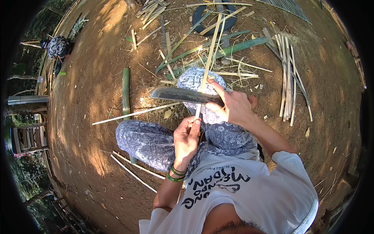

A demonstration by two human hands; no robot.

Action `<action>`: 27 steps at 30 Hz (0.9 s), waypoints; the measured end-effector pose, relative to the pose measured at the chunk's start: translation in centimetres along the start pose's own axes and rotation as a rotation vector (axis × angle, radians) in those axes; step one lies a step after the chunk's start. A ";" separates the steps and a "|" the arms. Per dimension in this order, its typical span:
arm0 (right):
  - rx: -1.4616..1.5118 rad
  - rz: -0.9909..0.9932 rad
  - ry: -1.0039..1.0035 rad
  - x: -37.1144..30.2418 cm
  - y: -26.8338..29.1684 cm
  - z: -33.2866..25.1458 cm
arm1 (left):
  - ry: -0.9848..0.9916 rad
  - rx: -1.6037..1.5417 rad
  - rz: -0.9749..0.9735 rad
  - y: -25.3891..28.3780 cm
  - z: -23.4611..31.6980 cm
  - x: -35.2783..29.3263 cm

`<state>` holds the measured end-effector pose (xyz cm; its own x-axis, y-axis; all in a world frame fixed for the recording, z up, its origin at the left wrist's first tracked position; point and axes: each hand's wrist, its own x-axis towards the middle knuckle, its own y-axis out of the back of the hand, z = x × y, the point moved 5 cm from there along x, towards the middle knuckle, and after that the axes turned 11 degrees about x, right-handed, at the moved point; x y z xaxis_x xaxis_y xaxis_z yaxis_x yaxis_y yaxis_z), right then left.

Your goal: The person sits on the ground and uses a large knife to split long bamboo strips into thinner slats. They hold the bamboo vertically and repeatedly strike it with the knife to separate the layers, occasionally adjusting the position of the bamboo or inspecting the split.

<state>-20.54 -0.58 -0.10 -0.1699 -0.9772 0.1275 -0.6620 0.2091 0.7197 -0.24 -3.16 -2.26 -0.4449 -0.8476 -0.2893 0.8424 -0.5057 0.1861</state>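
Observation:
A long, pale bamboo strip (212,50) runs away from me over my raised right knee. Its near end is pinched between the thumb and fingers of my left hand (187,136), above my lap. In my right hand (237,107) is a machete (177,94), its broad dark blade lying crosswise over the strip and pointing left. The machete's handle is hidden by my palm. My right index finger stretches forward beside the strip, close to it or touching it; I cannot tell which.
Split strips (287,78) lie in a bundle on the right. A green bamboo pole (126,91) lies on the left. Ahead are a dark tyre-like ring (198,17), green bamboo (245,46) and shavings. Another person (59,48) is at the far left.

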 end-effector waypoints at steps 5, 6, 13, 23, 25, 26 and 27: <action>0.045 0.047 0.001 -0.1 0.2 0.3 | 0.052 -0.001 0.024 0.9 -1.0 -2.8; 0.032 0.053 -0.015 -0.1 0.3 0.5 | 0.077 -0.019 0.023 1.0 -1.2 -3.5; 0.026 0.028 -0.055 -0.3 0.7 0.4 | 0.129 -0.006 0.038 1.7 -2.2 -5.7; -0.038 -0.023 -0.044 -0.7 0.8 -0.5 | 0.032 0.085 0.086 0.9 -1.5 -4.4; -0.015 0.013 -0.009 -0.9 0.8 -0.7 | 0.028 0.104 0.090 1.2 -1.7 -5.0; -0.006 0.014 -0.019 -1.0 0.7 -0.7 | 0.035 0.095 0.090 1.2 -1.7 -5.2; 0.004 0.015 -0.028 -1.0 0.7 -0.8 | 0.041 0.087 0.090 1.3 -1.5 -5.4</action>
<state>-20.27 0.51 0.82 -0.2003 -0.9725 0.1190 -0.6618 0.2239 0.7155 3.76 1.02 -1.86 -0.3540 -0.8840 -0.3055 0.8483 -0.4410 0.2930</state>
